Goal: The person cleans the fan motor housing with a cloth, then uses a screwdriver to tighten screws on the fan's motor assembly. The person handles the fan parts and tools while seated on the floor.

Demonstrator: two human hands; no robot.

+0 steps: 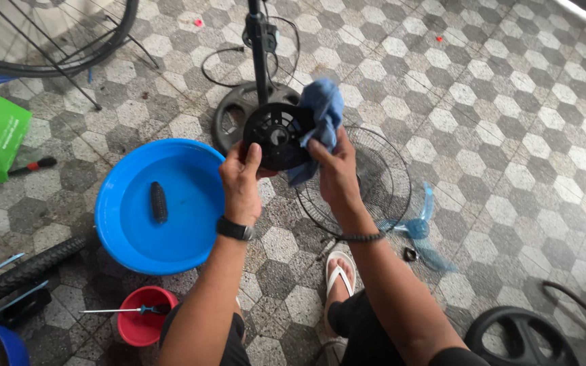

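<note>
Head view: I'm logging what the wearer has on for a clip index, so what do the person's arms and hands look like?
Both arms are bare, with no sleeves or gloves. The left hand has a black wristwatch at its wrist. The right hand has a thin dark beaded bracelet at its wrist.

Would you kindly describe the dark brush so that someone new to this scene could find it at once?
Start at the big round blue basin on the tiled floor, left of the person's left hand. Inside it, left of centre, lies the brush: a short, dark, ribbed oblong. It is the only thing in the basin, unlike the screwdriver lying across the small red bowl.
</note>
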